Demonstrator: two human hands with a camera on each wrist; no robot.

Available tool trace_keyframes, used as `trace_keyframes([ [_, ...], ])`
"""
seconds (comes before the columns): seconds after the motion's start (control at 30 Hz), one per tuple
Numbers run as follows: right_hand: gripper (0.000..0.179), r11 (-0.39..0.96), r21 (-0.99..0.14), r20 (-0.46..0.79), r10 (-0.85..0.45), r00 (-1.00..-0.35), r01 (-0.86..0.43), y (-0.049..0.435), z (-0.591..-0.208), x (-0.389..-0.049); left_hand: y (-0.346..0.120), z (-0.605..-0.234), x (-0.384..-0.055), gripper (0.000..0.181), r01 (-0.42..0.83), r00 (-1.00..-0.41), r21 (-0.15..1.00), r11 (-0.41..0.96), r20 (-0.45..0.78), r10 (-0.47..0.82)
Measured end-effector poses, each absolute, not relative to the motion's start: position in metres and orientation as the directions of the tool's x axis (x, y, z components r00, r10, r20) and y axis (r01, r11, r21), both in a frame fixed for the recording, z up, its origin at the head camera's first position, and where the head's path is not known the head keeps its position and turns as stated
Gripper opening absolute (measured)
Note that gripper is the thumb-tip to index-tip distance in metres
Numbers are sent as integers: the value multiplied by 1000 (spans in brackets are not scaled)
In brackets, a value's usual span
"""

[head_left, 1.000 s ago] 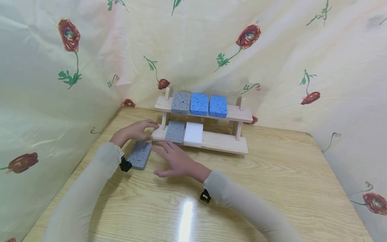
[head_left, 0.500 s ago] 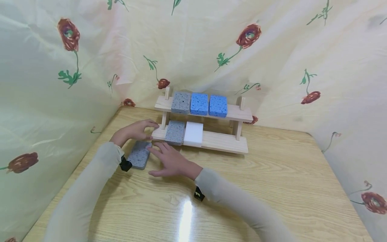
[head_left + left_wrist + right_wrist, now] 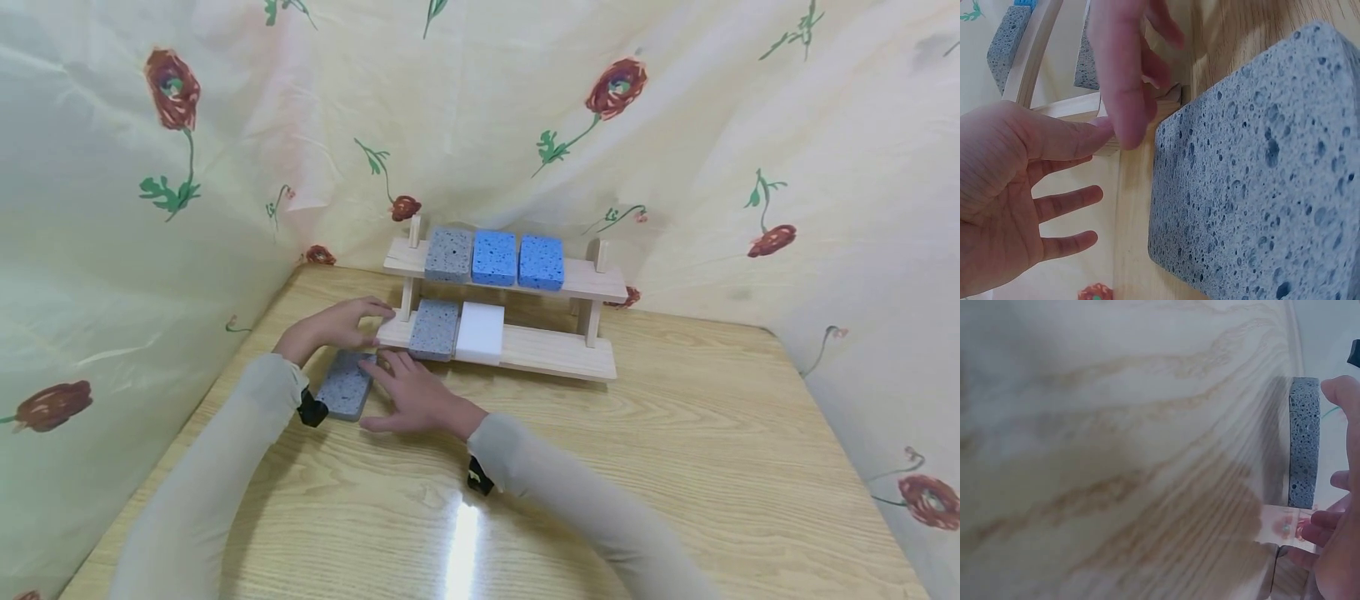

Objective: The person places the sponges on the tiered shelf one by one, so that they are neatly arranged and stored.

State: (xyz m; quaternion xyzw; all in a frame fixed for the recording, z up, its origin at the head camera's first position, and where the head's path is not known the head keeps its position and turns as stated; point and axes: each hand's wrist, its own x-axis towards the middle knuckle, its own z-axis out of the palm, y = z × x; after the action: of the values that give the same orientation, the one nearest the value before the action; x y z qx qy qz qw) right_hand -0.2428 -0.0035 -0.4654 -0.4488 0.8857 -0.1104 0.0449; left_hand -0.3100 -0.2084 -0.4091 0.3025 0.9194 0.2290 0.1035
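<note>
My left hand (image 3: pixel 337 325) holds the left end of a small two-tier wooden rack (image 3: pixel 558 352), thumb at the lower board's near edge. Just below that hand, a grey speckled sponge (image 3: pixel 345 387) lies flat on the table; it fills much of the left wrist view. Beside it my right hand (image 3: pixel 420 396) is spread with relaxed fingers, its index fingertip overlapping the sponge's upper right corner. Nothing is held in it. The right wrist view shows the sponge (image 3: pixel 1305 444) edge-on, close to the right fingers.
On the upper board sit a grey sponge (image 3: pixel 450 254) and two blue sponges (image 3: pixel 494 258). The lower board carries another grey sponge (image 3: pixel 435 329) and a white sponge-like block (image 3: pixel 481 333). Flower-printed sheeting (image 3: pixel 487 108) surrounds the wooden table (image 3: pixel 697 433).
My right hand has moved left and slightly down toward the loose grey sponge, its index finger now over the corner. The left hand, the rack and the sponges have stayed put.
</note>
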Motion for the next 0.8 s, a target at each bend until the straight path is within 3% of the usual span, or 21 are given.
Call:
trace_keyframes([
  [0.8, 95, 603, -301, -32, -780, -624, -738, -11, -472, -250, -209, -411, -311, 55, 495, -799, 509, 704, -52, 600],
])
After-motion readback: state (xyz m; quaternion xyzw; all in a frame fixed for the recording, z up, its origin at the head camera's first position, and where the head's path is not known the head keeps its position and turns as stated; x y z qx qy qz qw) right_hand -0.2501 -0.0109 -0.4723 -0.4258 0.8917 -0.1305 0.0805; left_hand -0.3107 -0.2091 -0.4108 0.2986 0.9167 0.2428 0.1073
